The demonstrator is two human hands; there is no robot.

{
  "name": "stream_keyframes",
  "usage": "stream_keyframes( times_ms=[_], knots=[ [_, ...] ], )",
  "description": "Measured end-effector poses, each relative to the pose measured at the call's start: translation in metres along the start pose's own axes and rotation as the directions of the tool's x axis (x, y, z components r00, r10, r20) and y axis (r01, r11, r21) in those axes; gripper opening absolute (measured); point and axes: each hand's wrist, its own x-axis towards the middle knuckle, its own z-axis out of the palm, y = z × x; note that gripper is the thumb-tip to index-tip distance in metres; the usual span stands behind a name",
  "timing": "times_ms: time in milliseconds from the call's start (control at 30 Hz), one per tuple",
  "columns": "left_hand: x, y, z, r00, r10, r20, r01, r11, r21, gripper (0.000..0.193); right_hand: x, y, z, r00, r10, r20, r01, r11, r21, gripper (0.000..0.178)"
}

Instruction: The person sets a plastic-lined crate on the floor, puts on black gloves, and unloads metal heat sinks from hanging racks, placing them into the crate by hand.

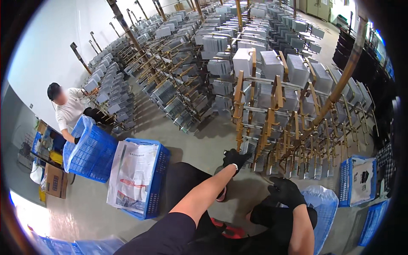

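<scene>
My left hand (236, 160), in a black glove, reaches forward beside the lowest near corner of a hanging rack (272, 127). Its fingers look spread, right next to a grey finned metal part (248, 148); whether they touch it I cannot tell. Over my right knee, my right hand (288, 193) is also black-gloved, with its fingers apart and nothing visible in them. Brass-coloured hooks and bars on the rack carry rows of finned metal parts, with larger pale grey ones (272, 66) along the top.
To the left, newspaper (132, 174) covers a blue crate (158, 182). Behind it a person (70, 106) holds a lined blue basket (91, 148). A bagged blue crate (325, 212) stands by my right knee, another crate (346, 180) beyond. More loaded racks (170, 85) fill the back.
</scene>
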Motion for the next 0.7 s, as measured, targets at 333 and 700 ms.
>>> stream_keyframes(
  times_ms=[333, 700],
  knots=[
    [0.013, -0.037, 0.018, 0.985, 0.001, 0.175, 0.054, 0.95, -0.307, 0.095, 0.002, -0.012, -0.002, 0.999, -0.014, 0.03, 0.014, 1.0, -0.004, 0.05],
    [-0.11, -0.027, 0.006, 0.804, 0.105, 0.586, 0.147, 0.919, -0.366, 0.075, 0.001, 0.029, 0.033, 0.876, -0.472, -0.098, 0.393, 0.817, -0.421, 0.046]
  ],
)
